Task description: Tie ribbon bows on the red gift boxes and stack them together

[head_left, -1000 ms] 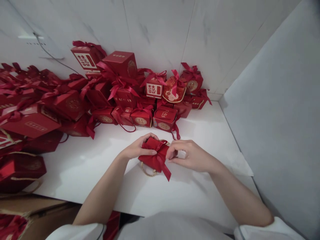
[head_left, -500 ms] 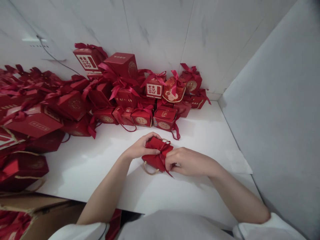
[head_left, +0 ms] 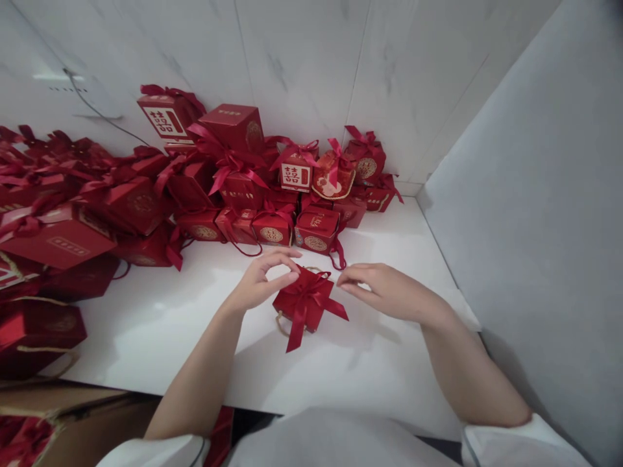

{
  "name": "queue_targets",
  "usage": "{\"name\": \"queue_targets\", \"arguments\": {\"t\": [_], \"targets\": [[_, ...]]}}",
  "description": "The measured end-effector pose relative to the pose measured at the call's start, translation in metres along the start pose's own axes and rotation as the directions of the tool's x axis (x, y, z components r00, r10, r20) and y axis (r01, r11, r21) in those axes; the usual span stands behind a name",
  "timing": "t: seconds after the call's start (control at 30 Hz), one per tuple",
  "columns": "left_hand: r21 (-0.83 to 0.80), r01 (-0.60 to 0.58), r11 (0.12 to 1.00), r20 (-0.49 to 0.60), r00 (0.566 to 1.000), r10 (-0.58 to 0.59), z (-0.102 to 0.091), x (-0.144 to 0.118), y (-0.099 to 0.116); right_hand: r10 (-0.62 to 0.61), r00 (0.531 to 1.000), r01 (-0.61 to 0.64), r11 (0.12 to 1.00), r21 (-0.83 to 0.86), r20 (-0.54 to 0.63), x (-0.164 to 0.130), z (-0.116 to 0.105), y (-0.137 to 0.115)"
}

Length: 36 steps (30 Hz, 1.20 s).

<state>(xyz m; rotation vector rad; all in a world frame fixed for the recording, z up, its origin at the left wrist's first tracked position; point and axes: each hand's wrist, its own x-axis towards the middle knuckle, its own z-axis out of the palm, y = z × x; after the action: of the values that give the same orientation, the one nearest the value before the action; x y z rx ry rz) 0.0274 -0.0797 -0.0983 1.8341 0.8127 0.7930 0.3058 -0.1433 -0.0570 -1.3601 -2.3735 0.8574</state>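
A small red gift box (head_left: 315, 319) stands on the white table in front of me, with a gold rope handle at its lower left. Across its top lies a red ribbon bow (head_left: 307, 299), its two tails hanging over the near and right sides. My left hand (head_left: 263, 280) hovers at the box's upper left, thumb and fingers apart; whether a fingertip still brushes the ribbon I cannot tell. To the right of the box, my right hand (head_left: 384, 290) is held in the air with its fingers loosely curved and nothing in them.
Red gift boxes (head_left: 233, 130) with ribbons are stacked along the marbled wall (head_left: 302, 58), and a larger pile (head_left: 63, 233) fills the left side. A cardboard carton (head_left: 97, 428) with red items is at lower left. A grey panel (head_left: 525, 194) bounds the right.
Both hands have let go of the ribbon and drawn apart, the left up and left, the right up and right. The bow's tails now lie spread over the box.
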Motion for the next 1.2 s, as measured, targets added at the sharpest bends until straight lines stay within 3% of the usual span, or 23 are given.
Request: {"name": "queue_targets", "arguments": {"t": [0.1, 0.23, 0.33, 0.47, 0.53, 0.63, 0.8, 1.03, 1.2], "targets": [[0.117, -0.022, 0.993, 0.089, 0.996, 0.011, 0.007, -0.001, 0.007, -0.04, 0.992, 0.046, 0.998, 0.046, -0.12, 0.002, 0.003, -0.003], [0.127, 0.003, 0.992, 0.186, 0.982, -0.026, 0.008, 0.0, 0.003, -0.057, 0.991, 0.058, 0.998, 0.006, -0.123, 0.005, 0.013, -0.012], [0.092, 0.003, 0.996, 0.207, 0.978, -0.022, 0.008, 0.001, -0.002, -0.206, 0.973, 0.194, 0.973, -0.122, -0.099, 0.009, 0.027, -0.021], [0.069, 0.006, 0.998, 0.224, 0.974, -0.021, 0.008, 0.002, -0.004, -0.49, 0.871, 0.462, 0.803, -0.377, 0.025, 0.011, 0.06, -0.032], [0.063, 0.02, 0.998, 0.236, 0.971, -0.034, 0.008, 0.002, -0.005, -0.538, 0.843, 0.476, 0.729, -0.492, 0.019, 0.012, 0.077, -0.037], [0.047, 0.035, 0.998, 0.248, 0.968, -0.046, 0.008, 0.002, -0.007, -0.569, 0.819, 0.423, 0.691, -0.586, -0.08, 0.013, 0.093, -0.041], [0.02, 0.061, 0.998, 0.256, 0.965, -0.064, 0.008, 0.004, -0.01, -0.598, 0.785, 0.427, 0.713, -0.556, -0.164, 0.016, 0.098, -0.04], [-0.011, 0.075, 0.997, 0.251, 0.966, -0.069, 0.01, 0.005, -0.013, -0.534, 0.814, 0.4, 0.802, -0.444, -0.231, 0.019, 0.113, -0.035], [-0.001, 0.082, 0.997, 0.251, 0.965, -0.079, 0.01, 0.006, -0.015, -0.531, 0.819, 0.463, 0.835, -0.297, -0.218, 0.022, 0.106, -0.029]]}}
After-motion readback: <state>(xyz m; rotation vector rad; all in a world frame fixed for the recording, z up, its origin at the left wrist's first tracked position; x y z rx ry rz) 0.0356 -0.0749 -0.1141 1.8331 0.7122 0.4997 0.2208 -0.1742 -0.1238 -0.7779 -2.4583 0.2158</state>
